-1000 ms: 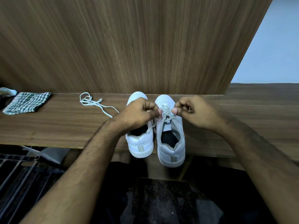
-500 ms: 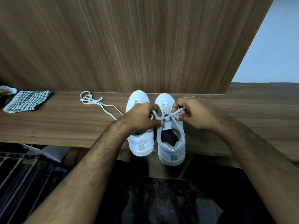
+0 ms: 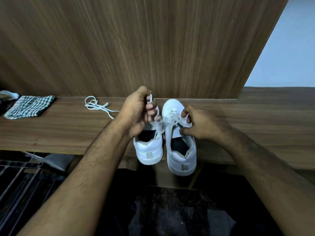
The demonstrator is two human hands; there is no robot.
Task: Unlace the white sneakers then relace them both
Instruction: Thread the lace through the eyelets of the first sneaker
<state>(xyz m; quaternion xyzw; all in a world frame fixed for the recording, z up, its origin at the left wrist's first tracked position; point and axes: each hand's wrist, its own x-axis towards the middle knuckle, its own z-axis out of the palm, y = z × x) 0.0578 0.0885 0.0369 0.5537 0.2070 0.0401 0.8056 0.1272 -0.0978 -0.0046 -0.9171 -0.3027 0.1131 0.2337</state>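
Two hands on laces, left hand point(image 3: 136, 113) hiding left sneaker point(image 3: 148, 150) — toe unseen

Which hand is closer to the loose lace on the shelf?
Left. The left hand is just right of the loose lace; the right hand is farther right, past both sneakers.

We've got two sneakers side by side on the shelf point(image 3: 51, 130), heels over its front edge: left sneaker point(image 3: 148, 150), right sneaker point(image 3: 182, 150). Loose lace point(image 3: 97, 106) lies left of them, cloth point(image 3: 29, 107) further left, panel point(image 3: 136, 45) behind.
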